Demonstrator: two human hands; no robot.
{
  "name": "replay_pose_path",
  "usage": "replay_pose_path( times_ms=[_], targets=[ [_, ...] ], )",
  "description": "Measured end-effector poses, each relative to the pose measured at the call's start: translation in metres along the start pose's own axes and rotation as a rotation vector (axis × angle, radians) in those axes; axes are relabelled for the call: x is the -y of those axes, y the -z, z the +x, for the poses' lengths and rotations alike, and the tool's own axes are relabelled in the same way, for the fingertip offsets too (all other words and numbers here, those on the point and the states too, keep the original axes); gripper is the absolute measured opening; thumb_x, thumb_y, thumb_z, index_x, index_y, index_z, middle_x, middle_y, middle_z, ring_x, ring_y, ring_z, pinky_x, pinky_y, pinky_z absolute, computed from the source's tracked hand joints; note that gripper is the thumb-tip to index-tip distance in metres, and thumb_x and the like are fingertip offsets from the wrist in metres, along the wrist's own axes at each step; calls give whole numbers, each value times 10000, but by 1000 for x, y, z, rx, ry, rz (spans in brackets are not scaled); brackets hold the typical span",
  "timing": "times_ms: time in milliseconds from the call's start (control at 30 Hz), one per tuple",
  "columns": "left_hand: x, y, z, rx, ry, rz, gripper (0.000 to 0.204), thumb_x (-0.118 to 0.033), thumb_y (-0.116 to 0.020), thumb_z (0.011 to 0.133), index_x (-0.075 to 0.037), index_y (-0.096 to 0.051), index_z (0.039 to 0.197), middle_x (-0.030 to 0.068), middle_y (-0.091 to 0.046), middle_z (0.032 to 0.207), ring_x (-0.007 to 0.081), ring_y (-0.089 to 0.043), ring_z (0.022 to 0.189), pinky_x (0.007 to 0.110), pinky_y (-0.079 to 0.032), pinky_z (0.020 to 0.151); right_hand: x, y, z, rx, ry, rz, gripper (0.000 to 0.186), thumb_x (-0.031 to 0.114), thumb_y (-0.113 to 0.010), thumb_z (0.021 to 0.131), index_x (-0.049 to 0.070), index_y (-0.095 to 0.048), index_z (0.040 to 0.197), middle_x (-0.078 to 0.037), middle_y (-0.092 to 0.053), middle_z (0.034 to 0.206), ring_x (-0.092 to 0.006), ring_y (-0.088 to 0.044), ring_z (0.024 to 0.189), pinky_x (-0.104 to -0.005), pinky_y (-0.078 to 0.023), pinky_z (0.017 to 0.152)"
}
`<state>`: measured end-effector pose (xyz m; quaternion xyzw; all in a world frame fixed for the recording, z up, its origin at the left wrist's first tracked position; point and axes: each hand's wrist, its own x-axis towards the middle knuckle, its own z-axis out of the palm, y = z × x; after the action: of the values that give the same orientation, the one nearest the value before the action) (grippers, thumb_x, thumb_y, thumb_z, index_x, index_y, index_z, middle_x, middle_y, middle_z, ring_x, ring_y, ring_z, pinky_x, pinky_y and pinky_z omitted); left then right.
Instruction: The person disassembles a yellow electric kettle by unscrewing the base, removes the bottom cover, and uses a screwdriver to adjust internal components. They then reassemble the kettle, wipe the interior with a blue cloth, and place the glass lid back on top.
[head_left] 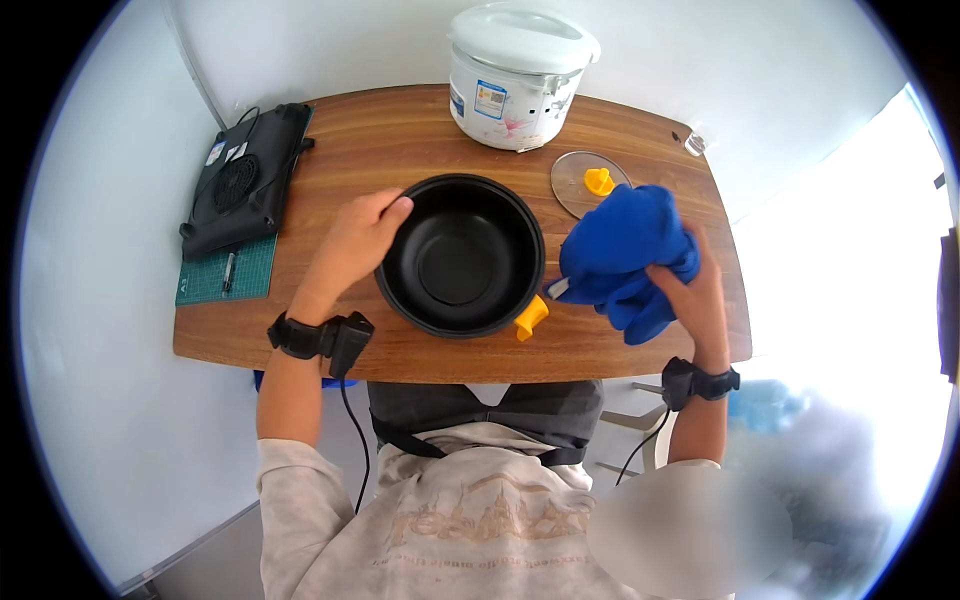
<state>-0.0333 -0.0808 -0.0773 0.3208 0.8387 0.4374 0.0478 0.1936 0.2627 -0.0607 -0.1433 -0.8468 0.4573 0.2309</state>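
Note:
A black pot [460, 265] stands upright on the wooden table in front of me, with nothing visible inside. My left hand [358, 238] is closed at its upper-left rim, thumb on the edge; whatever lies under the fingers is hidden. On the pot's lower right side sticks out a yellow handle [532, 318]. Bunched in my right hand [697, 285] is a blue cloth [625, 255] with a small white tag, held to the right of the pot and apart from it. Behind the cloth lies a round glass lid [568, 188] with a yellow knob [599, 181], partly covered from view.
A white rice cooker [515, 90] stands at the table's back. On the left, a black appliance with a fan grille [240, 180] rests partly over a green cutting mat [255, 270], where a pen [229, 272] lies. A small clear object [695, 143] sits at the back right edge.

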Motion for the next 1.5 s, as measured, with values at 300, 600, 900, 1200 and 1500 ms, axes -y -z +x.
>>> replay_pose_path(
  times_ms=[300, 600, 900, 1200, 1500],
  targets=[
    [20, 20, 43, -26, 184, -178, 372, -273, -526, 1059, 79, -644, 1039, 38, -625, 799, 118, -545, 762, 309, -466, 710, -15, -65, -8, 384, 90, -224, 732, 219, -804, 806, 73, -439, 1423, -219, -483, 1416, -422, -553, 1244, -451, -484, 1027],
    [38, 13, 52, -75, 332, -221, 357, -246, -518, 1062, 54, -692, 1146, 38, -704, 987, 97, -605, 894, 264, -479, 816, -23, -25, 58, 364, -32, -411, 789, 537, -731, 881, 76, -454, 1458, -263, -576, 1354, -421, -594, 1234, -455, -497, 997],
    [30, 14, 39, -135, 440, -275, 384, -283, -516, 1048, 37, -685, 1173, 81, -715, 1044, 152, -665, 907, 319, -559, 778, -71, -33, 160, 438, -193, -545, 566, 399, -664, 945, 95, -534, 1405, -214, -720, 1060, -349, -694, 969, -441, -537, 857],
    [15, 8, 36, -205, 456, -347, 383, -261, -498, 1041, 60, -680, 1143, 107, -716, 929, 197, -726, 726, 345, -635, 607, -110, -72, 189, 370, 39, -724, 361, 304, -711, 882, 65, -637, 1142, -176, -718, 1076, -362, -668, 1058, -455, -540, 867],
    [38, 8, 33, -199, 362, -257, 424, -323, -540, 1036, 47, -669, 1199, 114, -714, 1017, 203, -734, 864, 332, -634, 646, -106, -62, 187, 199, -123, -561, 328, 297, -762, 773, 60, -693, 989, -177, -736, 941, -340, -703, 948, -425, -557, 838]
  ],
)
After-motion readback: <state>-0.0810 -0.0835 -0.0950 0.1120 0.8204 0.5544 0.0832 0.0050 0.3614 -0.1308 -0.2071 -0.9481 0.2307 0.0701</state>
